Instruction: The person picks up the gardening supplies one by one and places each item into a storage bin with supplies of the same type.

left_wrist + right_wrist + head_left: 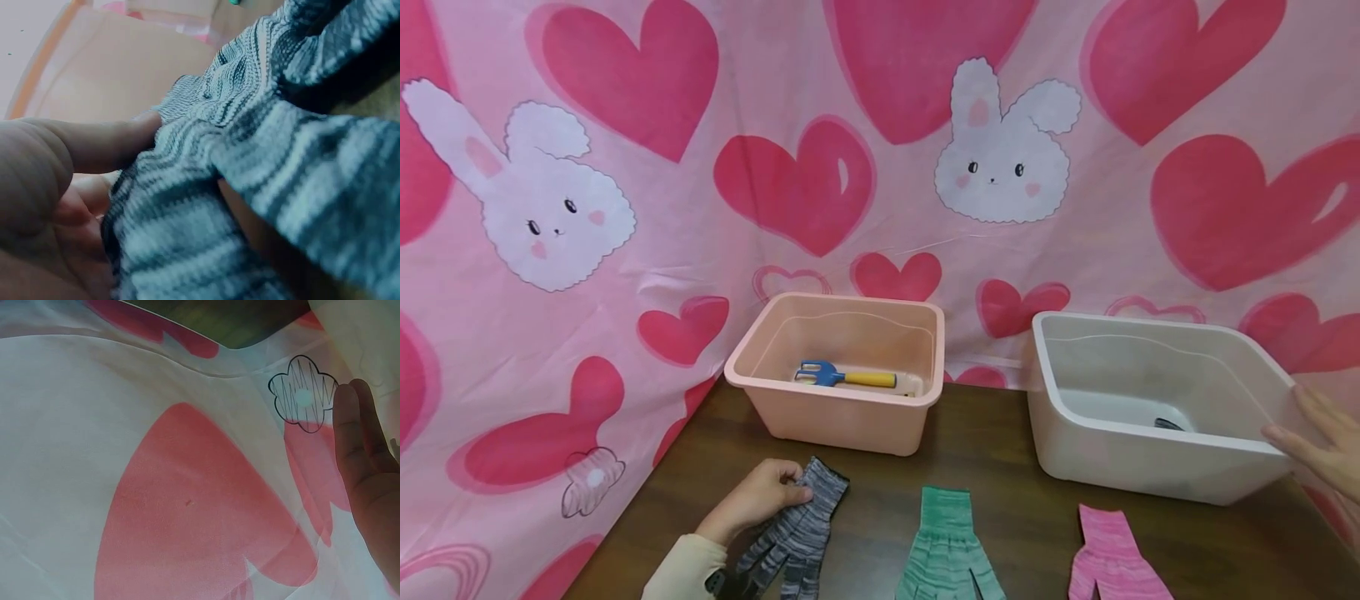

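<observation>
My left hand (758,502) pinches a grey and black striped knit glove (805,525) near its cuff, thumb on top. The glove's fingers hang toward the front edge of the head view. In the left wrist view, the thumb presses the knit fabric (187,150) and part of the hand is hidden behind it. Over at the far right, my right hand (1326,442) is at the end of a white bin (1157,465), its fingers straight against the rim. The right wrist view shows these fingers (350,431) extended close together beside the pale bin wall.
A peach bin (842,421) stands at the back left, holding a small hand fork (831,374) with a blue head and yellow handle. A small dark object (1168,424) lies in the white bin. Green (951,542) and pink (1108,557) knit gloves lie on the brown table.
</observation>
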{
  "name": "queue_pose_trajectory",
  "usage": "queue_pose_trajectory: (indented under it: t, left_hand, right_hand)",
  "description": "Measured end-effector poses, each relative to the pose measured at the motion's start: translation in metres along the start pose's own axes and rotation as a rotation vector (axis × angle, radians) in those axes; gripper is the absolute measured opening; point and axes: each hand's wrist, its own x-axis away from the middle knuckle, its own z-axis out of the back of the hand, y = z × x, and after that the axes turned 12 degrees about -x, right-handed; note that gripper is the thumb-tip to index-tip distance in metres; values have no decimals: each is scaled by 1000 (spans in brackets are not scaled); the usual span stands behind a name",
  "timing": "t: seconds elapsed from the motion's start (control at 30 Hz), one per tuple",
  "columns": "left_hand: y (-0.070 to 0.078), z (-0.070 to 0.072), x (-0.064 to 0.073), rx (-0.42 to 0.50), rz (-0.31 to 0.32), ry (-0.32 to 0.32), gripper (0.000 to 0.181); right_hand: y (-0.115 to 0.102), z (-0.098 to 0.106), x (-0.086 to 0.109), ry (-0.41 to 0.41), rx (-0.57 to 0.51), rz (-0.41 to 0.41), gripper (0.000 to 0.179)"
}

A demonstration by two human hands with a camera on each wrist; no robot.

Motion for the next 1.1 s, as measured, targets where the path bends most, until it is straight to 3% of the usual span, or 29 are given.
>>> queue_pose_trajectory:
  t: [0.23,0.43,0.6,0.77,1.1]
  left_hand:
    - [7,3,-5,167,-54,-22,29]
    - [21,-1,-9,210,-72,-35,28]
    - [36,-11,-16,212,-89,-25,27]
    - [55,-25,-26,230,-115,-30,28]
    - [99,-49,-43,310,-132,-140,18]
  right_hand:
    - [4,0,0,1,-38,0,91]
    - [5,2,2,-7,-56,-11,91]
    - [-1,5,2,-57,-8,-81,94]
    - [-4,5,1,-83,-13,-64,94]
    - [-3,12,-3,-151,33,-86,95]
